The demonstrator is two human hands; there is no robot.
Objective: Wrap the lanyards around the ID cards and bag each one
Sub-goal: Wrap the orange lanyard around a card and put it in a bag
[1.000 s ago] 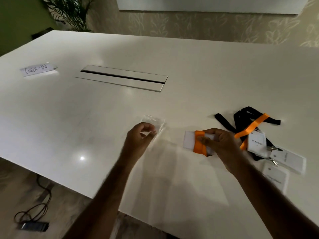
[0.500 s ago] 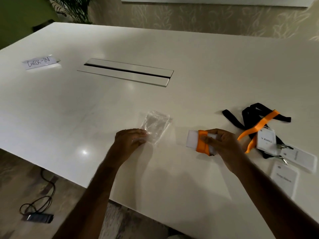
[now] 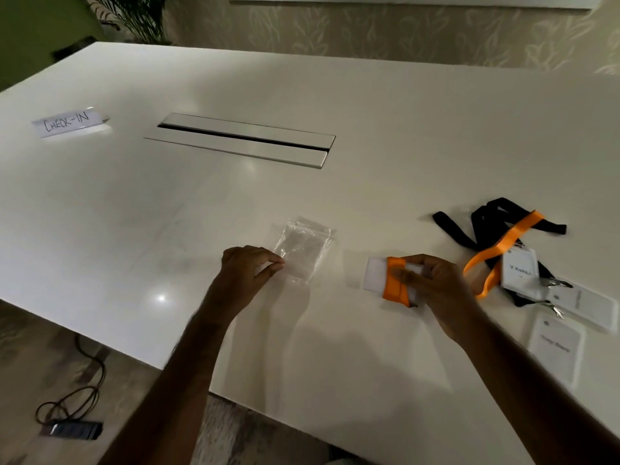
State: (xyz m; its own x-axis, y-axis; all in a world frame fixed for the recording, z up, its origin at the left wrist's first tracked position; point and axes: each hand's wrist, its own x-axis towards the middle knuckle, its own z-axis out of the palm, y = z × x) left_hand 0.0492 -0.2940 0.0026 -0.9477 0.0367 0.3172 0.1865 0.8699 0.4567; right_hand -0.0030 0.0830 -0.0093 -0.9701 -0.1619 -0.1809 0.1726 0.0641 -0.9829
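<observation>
My right hand (image 3: 432, 286) grips a white ID card (image 3: 375, 273) with an orange lanyard (image 3: 396, 283) wound around its middle, held just above the table. My left hand (image 3: 246, 273) pinches the near corner of a clear plastic bag (image 3: 305, 246) that lies flat on the white table (image 3: 369, 129). To the right lies a pile: black lanyards (image 3: 483, 226), a loose orange lanyard (image 3: 503, 246) and three white ID cards, one lettered (image 3: 520, 270), one at the far right (image 3: 583, 303), one nearest me (image 3: 555, 347).
A paper sign reading CHECK-IN (image 3: 67, 122) stands at the far left. A long cable hatch (image 3: 241, 139) is set into the table's middle. The table's near edge runs diagonally below my left arm; cables and a power brick (image 3: 72, 429) lie on the floor.
My left hand dropped from a raised pinch to the table and now holds the bag's near corner, with the bag lying flat. My right hand still holds the wrapped card.
</observation>
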